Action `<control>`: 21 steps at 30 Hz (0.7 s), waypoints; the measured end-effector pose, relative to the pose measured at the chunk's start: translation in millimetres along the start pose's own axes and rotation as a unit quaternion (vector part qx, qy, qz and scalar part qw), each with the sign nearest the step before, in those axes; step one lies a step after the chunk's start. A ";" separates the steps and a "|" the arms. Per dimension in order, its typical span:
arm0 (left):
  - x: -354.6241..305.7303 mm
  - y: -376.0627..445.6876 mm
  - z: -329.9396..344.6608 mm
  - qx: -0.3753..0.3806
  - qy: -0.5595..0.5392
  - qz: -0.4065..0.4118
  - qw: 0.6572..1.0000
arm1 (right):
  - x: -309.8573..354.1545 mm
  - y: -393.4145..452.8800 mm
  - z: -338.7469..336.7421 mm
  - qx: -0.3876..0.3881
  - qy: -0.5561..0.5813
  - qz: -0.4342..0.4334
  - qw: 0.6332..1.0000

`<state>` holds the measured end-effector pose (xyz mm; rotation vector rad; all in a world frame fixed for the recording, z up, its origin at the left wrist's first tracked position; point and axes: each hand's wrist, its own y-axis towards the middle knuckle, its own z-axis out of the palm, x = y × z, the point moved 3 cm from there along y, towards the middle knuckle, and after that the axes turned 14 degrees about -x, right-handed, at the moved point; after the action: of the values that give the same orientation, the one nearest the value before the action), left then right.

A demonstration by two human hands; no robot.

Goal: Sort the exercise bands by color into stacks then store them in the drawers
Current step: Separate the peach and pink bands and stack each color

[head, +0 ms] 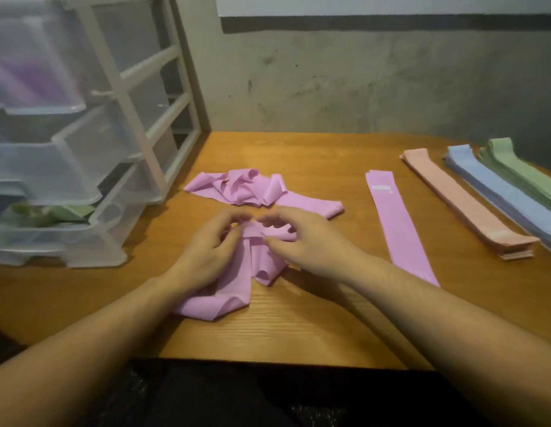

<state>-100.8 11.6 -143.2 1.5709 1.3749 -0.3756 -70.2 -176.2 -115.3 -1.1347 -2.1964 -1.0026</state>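
A crumpled pink band (pixel 237 291) lies on the wooden table (pixel 299 328) in front of me. My left hand (pixel 206 251) and my right hand (pixel 299 238) both pinch its upper folds with curled fingers. Behind them sits a loose heap of pink bands (pixel 255 192). To the right, a flat pink stack (pixel 397 229) lies straight. Further right are an orange stack (pixel 465 201), a blue stack (pixel 502 192) and a green stack (pixel 523 171), side by side.
A clear plastic drawer unit (pixel 67 167) in a white frame stands at the left, its drawers pulled out. The top drawer shows purple inside, the bottom drawer (pixel 52 229) shows green bands. A grey wall closes the back.
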 end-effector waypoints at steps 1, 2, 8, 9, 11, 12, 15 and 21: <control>0.6 -0.8 -1.8 -0.014 -0.027 -0.020 0.999 | 4.6 3.0 5.4 -0.005 -0.001 0.003 1.000; 0.7 -1.0 -3.4 -0.026 -0.052 -0.039 0.998 | 8.3 6.1 10.5 -0.008 -0.002 0.012 1.000; 4.3 -1.3 -6.2 -0.039 -0.110 -0.081 0.990 | 13.4 21.3 30.5 0.022 -0.102 0.067 0.992; 5.1 -1.6 -6.0 -0.037 -0.110 -0.085 0.990 | 13.9 21.8 30.2 0.015 -0.107 0.060 0.992; 3.7 -1.9 -4.7 -0.029 -0.114 -0.095 0.988 | 10.0 20.6 26.3 -0.013 -0.080 0.073 0.994; 1.4 -1.3 -4.1 -0.021 -0.111 -0.096 0.989 | 6.6 19.6 22.4 -0.028 -0.051 0.086 0.995; 2.5 -1.3 -1.4 0.009 -0.103 -0.100 0.990 | 1.9 15.6 7.9 -0.065 0.076 0.143 0.985; 3.1 -5.0 2.1 0.044 -0.060 -0.059 0.995 | 9.3 2.7 -19.8 -0.097 0.239 0.235 0.937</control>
<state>-103.5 11.2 -148.9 1.5170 1.3769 -0.6005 -71.5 -186.0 -95.6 -1.2598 -1.3822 -1.1431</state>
